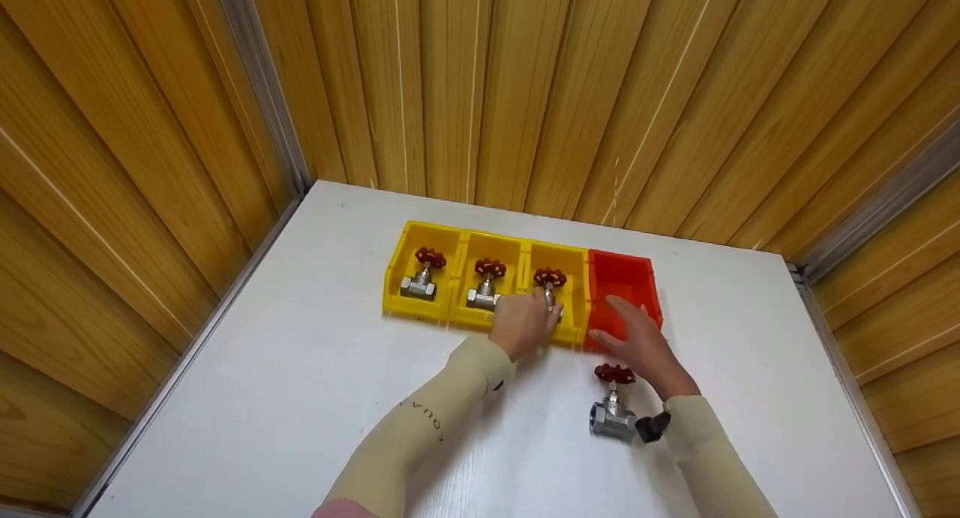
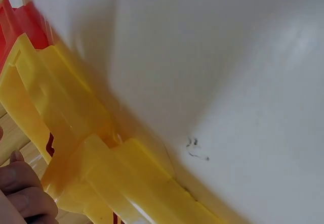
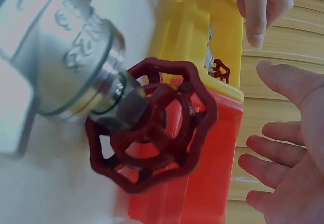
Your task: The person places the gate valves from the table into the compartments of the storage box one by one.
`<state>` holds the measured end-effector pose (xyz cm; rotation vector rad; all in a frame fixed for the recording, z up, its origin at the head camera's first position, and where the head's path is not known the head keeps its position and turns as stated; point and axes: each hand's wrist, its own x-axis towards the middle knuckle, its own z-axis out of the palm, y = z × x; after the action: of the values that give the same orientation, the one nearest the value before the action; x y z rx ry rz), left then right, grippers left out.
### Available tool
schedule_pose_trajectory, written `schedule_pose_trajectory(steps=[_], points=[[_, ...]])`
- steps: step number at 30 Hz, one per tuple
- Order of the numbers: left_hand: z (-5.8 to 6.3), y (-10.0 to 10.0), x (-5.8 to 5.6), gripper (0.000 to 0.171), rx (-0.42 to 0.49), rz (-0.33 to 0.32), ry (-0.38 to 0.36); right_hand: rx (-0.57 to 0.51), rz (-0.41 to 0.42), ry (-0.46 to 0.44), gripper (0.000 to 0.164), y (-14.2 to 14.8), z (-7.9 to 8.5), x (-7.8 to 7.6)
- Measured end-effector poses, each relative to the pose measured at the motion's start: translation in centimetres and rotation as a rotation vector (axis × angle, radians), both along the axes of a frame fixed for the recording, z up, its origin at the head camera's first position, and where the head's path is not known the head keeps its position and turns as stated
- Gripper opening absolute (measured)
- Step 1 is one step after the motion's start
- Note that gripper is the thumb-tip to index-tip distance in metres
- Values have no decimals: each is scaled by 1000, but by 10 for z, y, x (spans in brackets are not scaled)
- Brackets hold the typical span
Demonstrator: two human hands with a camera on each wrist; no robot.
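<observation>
My left hand is over the front of the third yellow bin, overlapping the lower part of a metal valve with a red handwheel. In the right wrist view, the left hand's fingers are loosely bent with nothing between the visible fingertips, apart from that valve's handwheel. Spread fingers and thumb mark my right hand, which hovers empty by the red bin. Below its wrist, another valve stands on the white table, its handwheel large in the right wrist view.
Two more yellow bins, the left one and the middle one, join the row, each with a red-wheeled valve inside. Wood-patterned panels rise behind the white table and at both sides.
</observation>
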<state>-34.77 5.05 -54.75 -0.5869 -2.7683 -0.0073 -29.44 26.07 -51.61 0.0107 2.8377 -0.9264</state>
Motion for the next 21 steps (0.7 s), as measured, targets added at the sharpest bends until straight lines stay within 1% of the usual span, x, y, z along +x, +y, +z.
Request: schedule_pose_trajectory(steps=[4,9,11,16,21], points=[[-1,5,2,53,24,-16,-29,-7,-24,-25,82,3,1,6],[-1,11,4,57,12,-19,-60,-15,-17,12,80,5,-1,14],[-1,14,5,57,22,-28,-59,-17,-15,27,80,6,-2,17],[-1,19,5,50,33,-56,-48,-16,-17,34,81,7,-6,23],[-1,23,7,51,-8,-44,-47,-23,-9,33,79,9,-10,28]])
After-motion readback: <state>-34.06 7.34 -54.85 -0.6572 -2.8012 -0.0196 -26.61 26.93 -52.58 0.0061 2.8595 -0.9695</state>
